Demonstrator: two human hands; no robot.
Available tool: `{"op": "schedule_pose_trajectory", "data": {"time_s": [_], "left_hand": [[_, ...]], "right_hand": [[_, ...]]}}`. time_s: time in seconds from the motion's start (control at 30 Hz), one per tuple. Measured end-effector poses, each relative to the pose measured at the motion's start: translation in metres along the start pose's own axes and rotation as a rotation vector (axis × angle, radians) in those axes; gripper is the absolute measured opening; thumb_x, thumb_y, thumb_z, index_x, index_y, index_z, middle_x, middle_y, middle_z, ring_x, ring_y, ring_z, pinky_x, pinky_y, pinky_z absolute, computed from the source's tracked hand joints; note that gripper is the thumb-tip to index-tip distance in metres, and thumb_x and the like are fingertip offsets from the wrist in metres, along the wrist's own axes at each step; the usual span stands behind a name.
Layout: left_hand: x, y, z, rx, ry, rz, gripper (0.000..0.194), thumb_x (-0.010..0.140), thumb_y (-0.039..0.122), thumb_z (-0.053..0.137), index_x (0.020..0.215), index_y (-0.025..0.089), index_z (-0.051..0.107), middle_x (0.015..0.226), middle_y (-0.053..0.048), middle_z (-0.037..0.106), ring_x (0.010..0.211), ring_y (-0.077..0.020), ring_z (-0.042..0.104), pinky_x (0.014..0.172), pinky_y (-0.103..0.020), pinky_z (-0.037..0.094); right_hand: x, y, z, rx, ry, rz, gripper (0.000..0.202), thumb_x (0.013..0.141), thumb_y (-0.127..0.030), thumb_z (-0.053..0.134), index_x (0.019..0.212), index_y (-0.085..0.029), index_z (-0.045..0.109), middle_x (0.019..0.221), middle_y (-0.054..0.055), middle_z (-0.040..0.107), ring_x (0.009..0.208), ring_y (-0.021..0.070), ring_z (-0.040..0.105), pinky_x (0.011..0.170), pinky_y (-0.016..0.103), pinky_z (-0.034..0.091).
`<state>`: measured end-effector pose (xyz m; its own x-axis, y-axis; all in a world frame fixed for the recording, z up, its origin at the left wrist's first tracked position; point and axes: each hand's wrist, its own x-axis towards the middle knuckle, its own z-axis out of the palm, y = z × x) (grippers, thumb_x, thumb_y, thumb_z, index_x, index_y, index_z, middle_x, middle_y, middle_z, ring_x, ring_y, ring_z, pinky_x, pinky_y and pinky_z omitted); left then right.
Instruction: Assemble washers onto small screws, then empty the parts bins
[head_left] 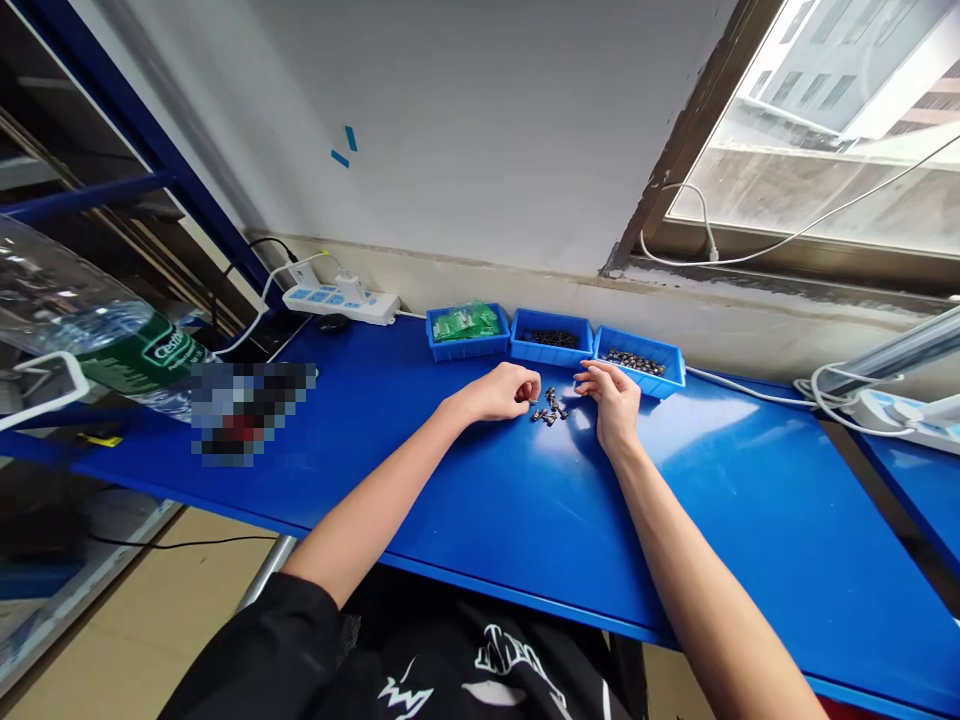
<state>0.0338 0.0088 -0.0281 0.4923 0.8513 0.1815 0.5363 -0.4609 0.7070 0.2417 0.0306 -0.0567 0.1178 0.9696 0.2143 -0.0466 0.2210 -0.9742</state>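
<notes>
So, L hand (501, 391) curled nr pts (552, 408), R (618, 402) part-open.

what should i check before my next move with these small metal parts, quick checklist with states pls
1. Small metal parts away from the table's near edge: ok
2. Left hand beside the pile: ok
3. Part gripped in the left fingertips: cannot tell
4. Right hand holding a part: cannot tell
5. Right bin upright, with pieces inside: ok
6. Middle bin upright, with dark pieces inside: ok
</notes>
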Motion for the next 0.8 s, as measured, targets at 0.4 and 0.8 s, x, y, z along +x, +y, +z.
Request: {"op": "schedule_pose_trajectory", "data": {"time_s": [0.4,0.8], "left_hand": [[-0.008,-0.003,0.028,-0.318,0.318,0.01,0.016,0.083,0.017,0.066,0.099,0.02,0.065,0.092,-0.003,0.076,0.085,-0.0168,0.075,0.081,-0.028,0.061],[-0.01,-0.004,0.028,-0.562,0.361,-0.077,0.035,0.081,0.043,0.078,0.104,0.019,0.068,0.097,-0.008,0.08,0.095,-0.023,0.078,0.091,-0.037,0.063]], "right_hand": [[-0.016,-0.011,0.008,-0.179,-0.19,-0.075,0.023,0.071,-0.042,0.081,0.082,-0.022,0.079,0.073,0.003,0.076,0.067,0.0209,0.07,0.065,0.033,0.057],[-0.022,-0.02,0.009,-0.132,-0.339,-0.04,0.024,0.073,-0.042,0.081,0.084,-0.021,0.081,0.078,0.005,0.08,0.072,0.0232,0.076,0.07,0.035,0.062]]}}
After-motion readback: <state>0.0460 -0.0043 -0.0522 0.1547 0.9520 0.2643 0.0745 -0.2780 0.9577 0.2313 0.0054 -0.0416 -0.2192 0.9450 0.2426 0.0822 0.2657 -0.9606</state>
